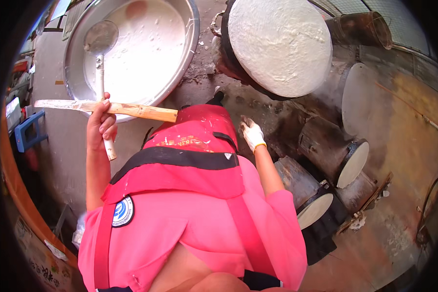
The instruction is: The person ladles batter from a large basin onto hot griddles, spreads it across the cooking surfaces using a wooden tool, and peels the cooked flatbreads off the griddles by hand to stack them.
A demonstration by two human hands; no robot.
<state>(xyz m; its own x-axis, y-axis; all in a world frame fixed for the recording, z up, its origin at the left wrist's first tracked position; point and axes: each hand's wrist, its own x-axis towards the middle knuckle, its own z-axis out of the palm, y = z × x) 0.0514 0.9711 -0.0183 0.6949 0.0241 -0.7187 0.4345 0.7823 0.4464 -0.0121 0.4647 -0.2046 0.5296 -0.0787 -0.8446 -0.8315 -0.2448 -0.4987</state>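
Two tools share the left hand point(102, 119) I watch from afar: its fingers wrap a ladle point(100, 78) and a flat wooden stick point(136, 111), probably so one hand manages both. The gloved right hand point(252, 135) hangs beside the red apron point(194, 121); I cannot tell its grip. The ladle's round bowl, above the basin point(193, 29), looks smeared; the stick's left end is whitened.

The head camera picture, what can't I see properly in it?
- Ladle handle, head view: its middle is covered by the left hand and the wooden stick.
- Metal basin, head view: cut off by the top edge; its bottom is hidden under white liquid.
- Right hand, head view: too small to tell how far its fingers bend.
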